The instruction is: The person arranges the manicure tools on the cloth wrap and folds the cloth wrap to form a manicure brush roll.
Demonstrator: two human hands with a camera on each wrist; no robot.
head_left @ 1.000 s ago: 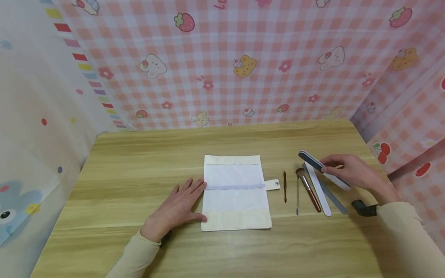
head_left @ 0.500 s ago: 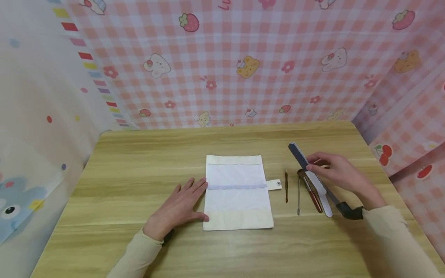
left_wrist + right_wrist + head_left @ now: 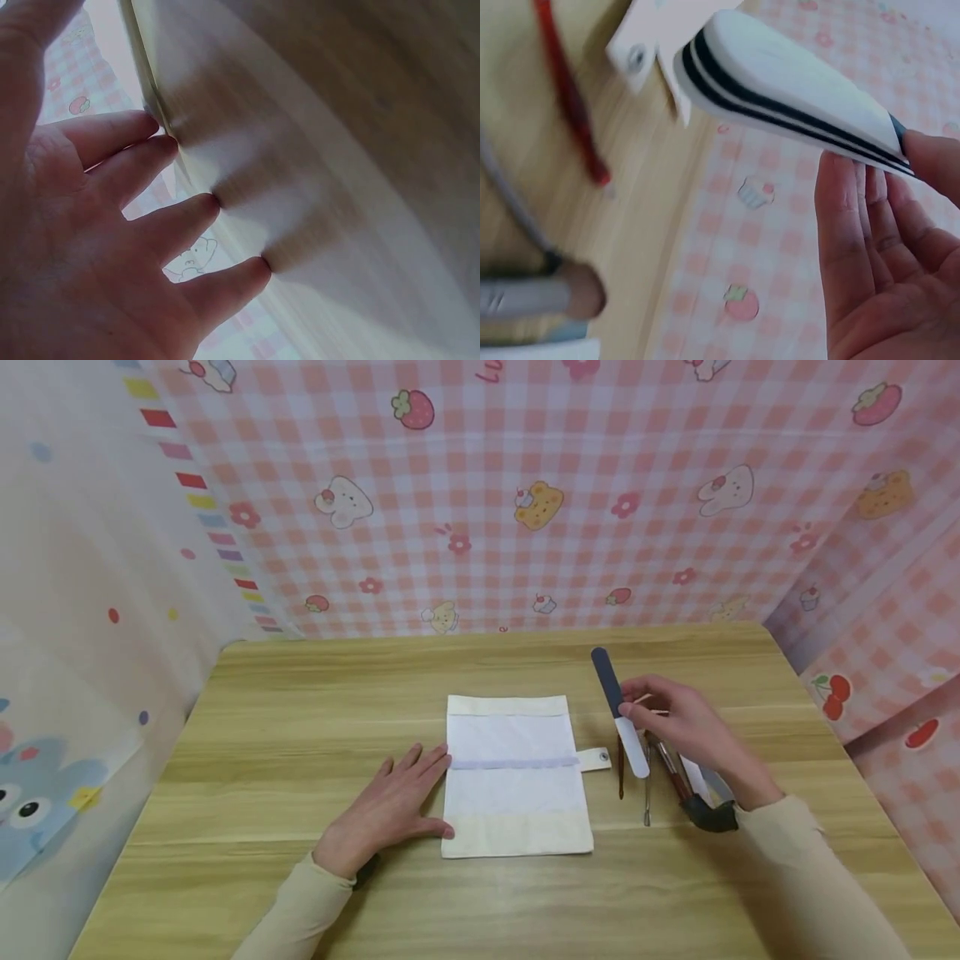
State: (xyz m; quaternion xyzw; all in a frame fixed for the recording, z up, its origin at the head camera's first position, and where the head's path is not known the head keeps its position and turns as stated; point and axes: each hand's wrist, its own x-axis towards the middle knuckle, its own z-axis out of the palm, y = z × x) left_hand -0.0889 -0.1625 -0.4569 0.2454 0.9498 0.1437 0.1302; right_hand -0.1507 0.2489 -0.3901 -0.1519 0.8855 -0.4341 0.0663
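Observation:
My left hand [image 3: 390, 810] lies flat with spread fingers on the table, its fingertips and thumb touching the left edge of a cream-and-white fabric pouch [image 3: 510, 739]. In the left wrist view, fingertips [image 3: 255, 270] of that hand meet the tabletop. My right hand [image 3: 678, 718] pinches a dark-and-white nail file [image 3: 632, 750] between thumb and fingers. The file is raised above the tools, right of the pouch. From the right wrist view, the nail file [image 3: 780, 71] shows a layered edge with black stripes. The pouch's snap strap [image 3: 595, 759] sticks out to the right.
Beneath the right hand lie a slim brown stick [image 3: 621, 777], a thin metal tool [image 3: 647, 802], a makeup brush [image 3: 680, 781] and a white nail file [image 3: 696, 777], partly hidden. The wooden table [image 3: 315, 693] ends at a pink checked curtain [image 3: 480, 552].
The right hand has carried the nail file leftward from the far-right tools toward the pouch strap, turning it more upright in view. The left hand stays by the pouch.

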